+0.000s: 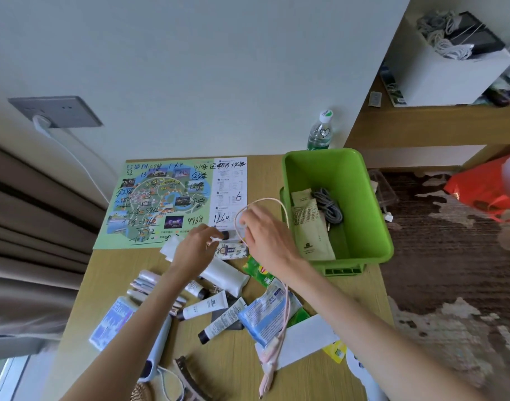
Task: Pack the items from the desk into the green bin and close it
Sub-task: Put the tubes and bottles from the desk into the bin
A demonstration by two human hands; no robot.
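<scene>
Green plastic, the bin (pixel 361 175) stands open at the far right of my pale wooden desk (pixel 225 369), hard by the white wall; a lid I cannot make out. Inside it lie a coiled grey cable (pixel 329 206) and two olive paper sachets (pixel 311 227), flat on the bottom toward its left wall. Just left of the bin my right hand (pixel 265 238) hovers over the desk, fingers pinched together on a pink cable (pixel 284 314); the cord loops up above my knuckles and trails back near, over a blue-and-white packet (pixel 268 314), to its plugs at the near edge. My left hand (pixel 196 247) reaches in beside it, fingertips closed on a small white bit I cannot identify. Below my hands lies the clutter: white tubes (pixel 213 308), a green sachet (pixel 259 270), a blue booklet (pixel 112 322) to the left; a scribbled map (pixel 161 198) lies flat at the far left. A water bottle (pixel 320 131) stands behind the bin; brown curtains (pixel 31 227) hang left; a patterned carpet (pixel 450 256) spreads right.
</scene>
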